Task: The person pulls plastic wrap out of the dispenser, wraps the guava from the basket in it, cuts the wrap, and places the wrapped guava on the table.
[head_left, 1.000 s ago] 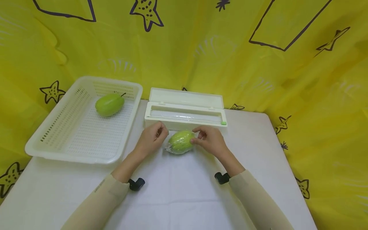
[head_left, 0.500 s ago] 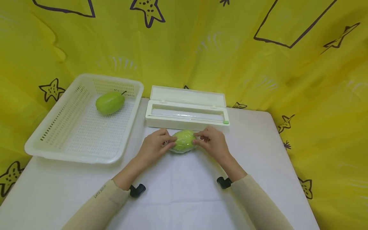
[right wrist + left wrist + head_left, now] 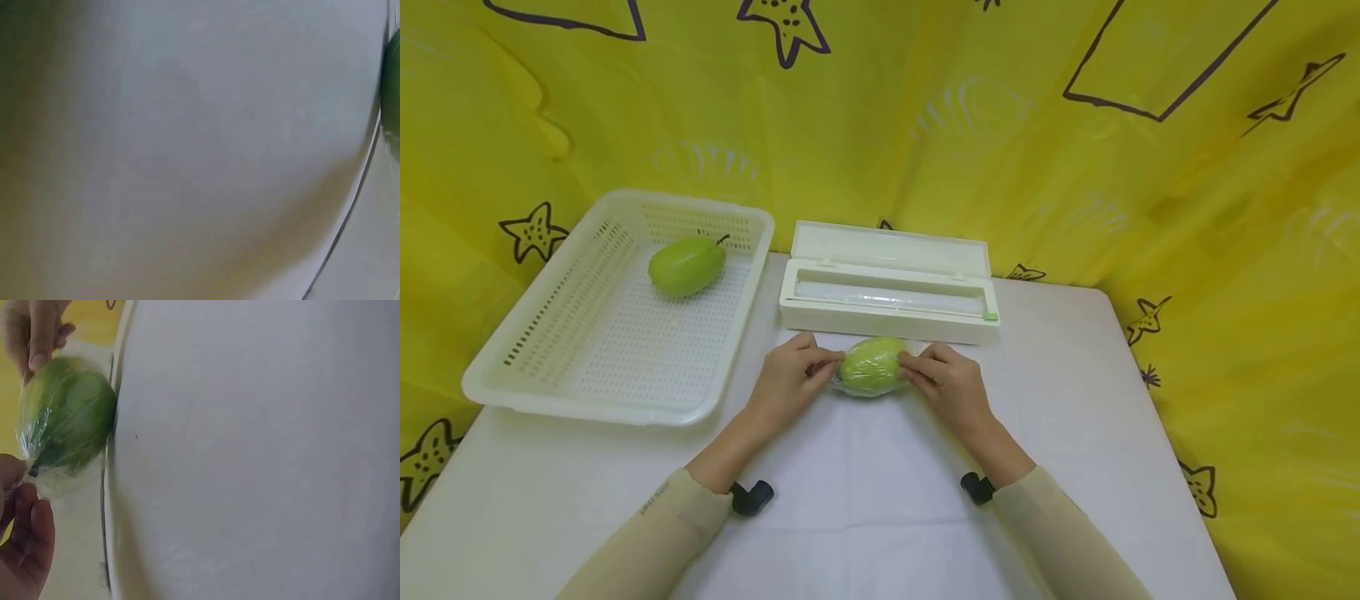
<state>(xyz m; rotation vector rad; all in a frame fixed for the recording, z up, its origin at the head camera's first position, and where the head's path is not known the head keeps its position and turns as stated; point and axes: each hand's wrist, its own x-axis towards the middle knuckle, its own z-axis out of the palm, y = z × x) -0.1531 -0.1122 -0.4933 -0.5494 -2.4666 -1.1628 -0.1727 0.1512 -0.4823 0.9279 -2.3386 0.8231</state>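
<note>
A green oval fruit [image 3: 872, 365] lies on the white table in clear plastic wrap. At its left end my left hand [image 3: 786, 379] pinches the gathered wrap [image 3: 30, 464], seen close up beside the dark stem in the left wrist view. My right hand [image 3: 947, 383] pinches the wrap at the fruit's right end, thumb and forefinger together. In the right wrist view only the fruit's green edge [image 3: 390, 94] shows; the right hand's fingers are outside that view.
Behind the fruit stands a white wrap dispenser [image 3: 887, 323], lid raised, with a roll of film [image 3: 887, 297] inside. To the left is a white plastic basket [image 3: 598, 408] holding an unwrapped green fruit [image 3: 687, 267]. A yellow curtain [image 3: 865, 125] hangs behind the table [image 3: 850, 517].
My left hand has come from beside the fruit to its left end and now pinches the wrap there. The right hand has stayed at the right end, its fingers closer together.
</note>
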